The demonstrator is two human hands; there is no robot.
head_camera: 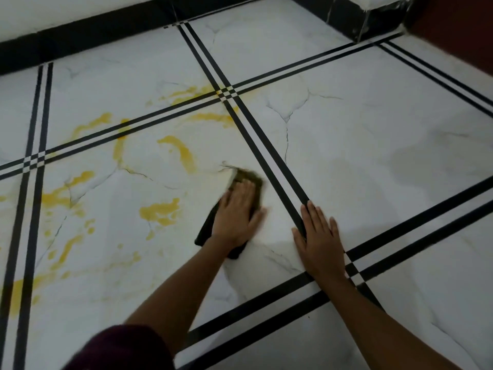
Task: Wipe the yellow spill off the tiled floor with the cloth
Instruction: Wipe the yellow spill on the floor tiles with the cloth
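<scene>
Yellow spill point(161, 212) lies in streaks and patches over the white marble-look floor tiles point(373, 145), mostly on the left half, reaching up to the tile crossing at the centre top. My left hand point(236, 215) presses flat on a dark cloth point(246, 177), whose far end looks yellow-stained and blurred. The cloth sits right of the nearest yellow patch. My right hand point(318, 237) rests flat on the floor with fingers spread, across a black double stripe, holding nothing.
Black double stripes point(269, 153) divide the tiles. A black skirting point(88, 30) runs along the far wall at the top. A black-and-white tiled block point(370, 14) stands at the top right, beside a dark red surface point(458, 25).
</scene>
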